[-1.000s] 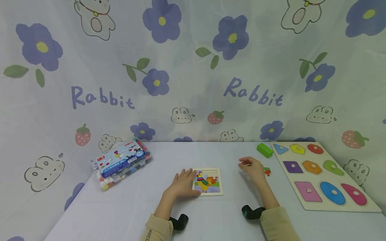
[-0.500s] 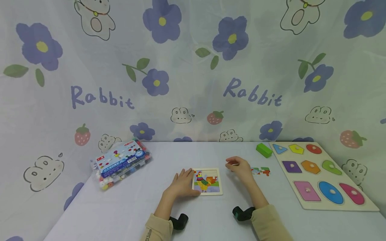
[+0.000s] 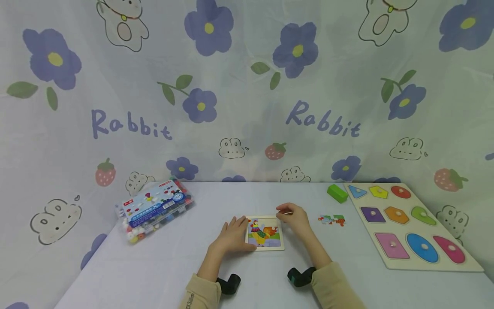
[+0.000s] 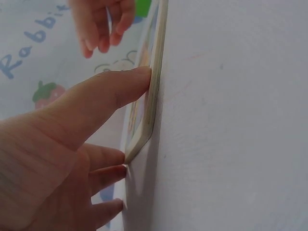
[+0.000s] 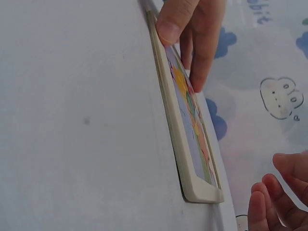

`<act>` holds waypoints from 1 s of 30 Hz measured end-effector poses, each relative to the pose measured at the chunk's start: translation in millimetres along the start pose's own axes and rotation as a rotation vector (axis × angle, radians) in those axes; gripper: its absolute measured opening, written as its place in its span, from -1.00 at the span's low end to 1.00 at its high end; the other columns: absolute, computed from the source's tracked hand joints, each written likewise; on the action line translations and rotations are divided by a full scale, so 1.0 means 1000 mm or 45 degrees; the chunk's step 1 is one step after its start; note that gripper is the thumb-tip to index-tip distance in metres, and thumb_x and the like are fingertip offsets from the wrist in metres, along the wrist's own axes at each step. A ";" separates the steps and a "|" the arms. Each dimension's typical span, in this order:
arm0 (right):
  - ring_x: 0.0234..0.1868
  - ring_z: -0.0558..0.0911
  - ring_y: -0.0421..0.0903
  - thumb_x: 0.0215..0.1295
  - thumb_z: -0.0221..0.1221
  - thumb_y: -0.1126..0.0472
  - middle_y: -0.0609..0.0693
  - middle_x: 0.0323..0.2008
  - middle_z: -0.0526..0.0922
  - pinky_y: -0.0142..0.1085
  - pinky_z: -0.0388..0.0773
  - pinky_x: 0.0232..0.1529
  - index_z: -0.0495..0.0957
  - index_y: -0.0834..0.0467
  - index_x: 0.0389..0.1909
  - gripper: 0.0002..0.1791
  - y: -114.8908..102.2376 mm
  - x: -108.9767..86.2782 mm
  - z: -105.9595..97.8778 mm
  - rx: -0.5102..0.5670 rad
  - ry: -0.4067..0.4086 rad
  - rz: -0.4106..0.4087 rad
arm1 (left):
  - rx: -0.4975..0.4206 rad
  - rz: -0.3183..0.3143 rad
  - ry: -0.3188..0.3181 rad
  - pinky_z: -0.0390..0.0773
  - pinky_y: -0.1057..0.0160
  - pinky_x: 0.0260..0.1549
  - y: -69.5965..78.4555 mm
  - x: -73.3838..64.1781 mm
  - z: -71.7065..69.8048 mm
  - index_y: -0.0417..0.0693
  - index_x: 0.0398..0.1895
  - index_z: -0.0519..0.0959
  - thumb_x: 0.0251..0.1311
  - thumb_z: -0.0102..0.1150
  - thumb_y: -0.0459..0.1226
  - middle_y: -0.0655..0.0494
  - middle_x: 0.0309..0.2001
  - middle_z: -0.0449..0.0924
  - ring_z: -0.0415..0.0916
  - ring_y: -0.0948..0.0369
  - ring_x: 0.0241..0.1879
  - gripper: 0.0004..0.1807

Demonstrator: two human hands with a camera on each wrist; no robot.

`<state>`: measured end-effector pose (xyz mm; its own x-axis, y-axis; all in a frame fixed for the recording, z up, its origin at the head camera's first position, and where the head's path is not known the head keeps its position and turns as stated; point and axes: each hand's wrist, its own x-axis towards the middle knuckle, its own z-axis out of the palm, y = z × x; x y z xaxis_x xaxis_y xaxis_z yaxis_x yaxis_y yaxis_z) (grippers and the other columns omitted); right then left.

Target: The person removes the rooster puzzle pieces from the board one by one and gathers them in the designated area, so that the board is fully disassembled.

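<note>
A small puzzle in a pale wooden frame (image 3: 264, 249), with a rooster picture (image 3: 263, 235), lies on the white tabletop. My left hand (image 3: 233, 236) rests at its left side, fingers fairly straight; in the left wrist view the thumb (image 4: 130, 79) presses on the frame's edge and other fingertips touch it lower down. Beside the far right corner hovers my right hand (image 3: 296, 219), thumb and fingers bent towards each other. A thin line shows near its fingertips in the head view, but no piece is clear in the wrist views. A pale strip runs along the frame's far inner edge.
Loose puzzle pieces (image 3: 332, 220) lie right of the right hand, with a green block (image 3: 337, 193) behind them. A knobbed shape board (image 3: 417, 260) covers the right side. At the left stands a clear plastic box (image 3: 158, 206) of coloured beads. A printed curtain (image 3: 247, 107) hangs behind.
My right hand has moved left from beside the loose pieces to the frame's far right corner, uncovering those pieces. The left hand and the puzzle have stayed in place.
</note>
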<state>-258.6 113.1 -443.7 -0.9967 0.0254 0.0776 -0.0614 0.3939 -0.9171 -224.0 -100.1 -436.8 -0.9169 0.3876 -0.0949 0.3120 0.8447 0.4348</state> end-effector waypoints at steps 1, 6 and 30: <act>-0.35 0.56 -0.10 0.10 0.24 0.33 0.05 -0.34 0.61 -0.32 0.53 -0.32 0.60 0.25 -0.23 -0.81 -0.001 0.000 0.002 -0.003 -0.003 -0.007 | -0.001 -0.002 -0.001 -0.08 -0.30 0.22 0.000 0.000 0.000 -0.37 0.27 0.24 -0.11 0.36 -0.02 -0.24 0.32 0.16 -0.03 -0.25 0.33 -0.07; -0.33 0.56 -0.09 0.11 0.24 0.32 0.01 -0.36 0.61 -0.29 0.53 -0.28 0.61 0.22 -0.25 -0.84 -0.003 -0.001 0.011 -0.054 -0.021 -0.010 | -0.001 -0.001 0.001 -0.07 -0.30 0.22 0.000 0.000 0.000 -0.37 0.27 0.24 -0.11 0.36 -0.02 -0.24 0.32 0.17 -0.02 -0.25 0.33 -0.07; -0.35 0.59 -0.12 0.11 0.23 0.33 -0.03 -0.42 0.65 -0.22 0.54 -0.26 0.60 0.17 -0.33 -0.91 -0.012 -0.007 0.039 -0.269 -0.204 -0.146 | 0.005 0.002 0.007 -0.04 -0.30 0.21 -0.003 0.003 0.001 -0.36 0.26 0.26 -0.12 0.37 0.01 -0.22 0.31 0.19 0.00 -0.25 0.33 -0.07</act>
<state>-252.6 72.5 -447.9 -0.9808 -0.1688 0.0980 -0.1781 0.5690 -0.8028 -227.2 -101.5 -439.2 -0.9179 0.3866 -0.0896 0.3141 0.8456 0.4317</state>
